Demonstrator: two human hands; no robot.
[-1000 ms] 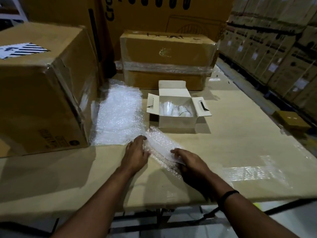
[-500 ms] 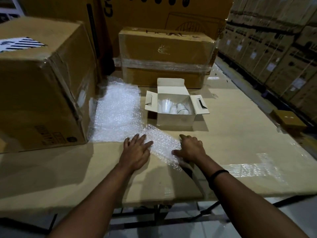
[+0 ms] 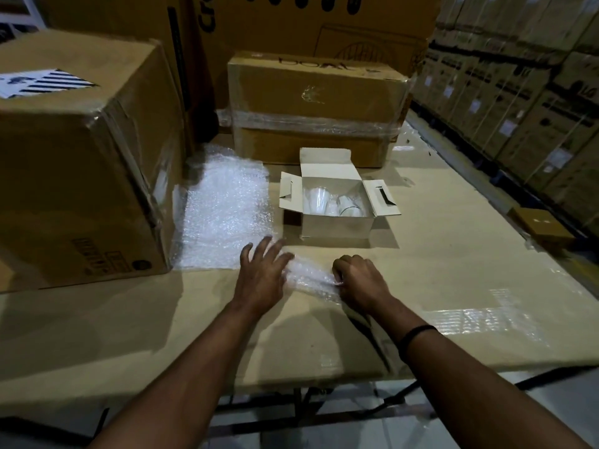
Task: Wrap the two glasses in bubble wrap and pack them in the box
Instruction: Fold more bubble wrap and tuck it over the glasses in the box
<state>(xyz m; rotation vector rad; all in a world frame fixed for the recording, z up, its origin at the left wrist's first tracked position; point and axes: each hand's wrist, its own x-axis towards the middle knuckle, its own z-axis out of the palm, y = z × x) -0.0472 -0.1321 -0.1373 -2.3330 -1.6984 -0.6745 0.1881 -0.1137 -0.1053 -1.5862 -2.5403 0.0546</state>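
Observation:
A small white box (image 3: 335, 226) stands open on the table, flaps spread, with two clear glasses (image 3: 334, 204) inside. In front of it lies a small bubble-wrapped roll (image 3: 311, 275). My left hand (image 3: 261, 275) lies flat with fingers spread on the roll's left end. My right hand (image 3: 361, 280) has curled fingers that grip the roll's right end. A larger bubble wrap sheet (image 3: 223, 209) lies flat to the left of the box. What the roll holds cannot be seen.
A big cardboard carton (image 3: 74, 163) stands on the table at left, and a taped carton (image 3: 317, 108) behind the white box. Stacked cartons (image 3: 518, 92) line the right side. The cardboard-covered table (image 3: 453, 254) extends right; its front edge runs just below my forearms.
Both hands moved forward with the bubble-wrap roll, rolling it toward the white box. My left hand went from curled on the wrap to flat with spread fingers.

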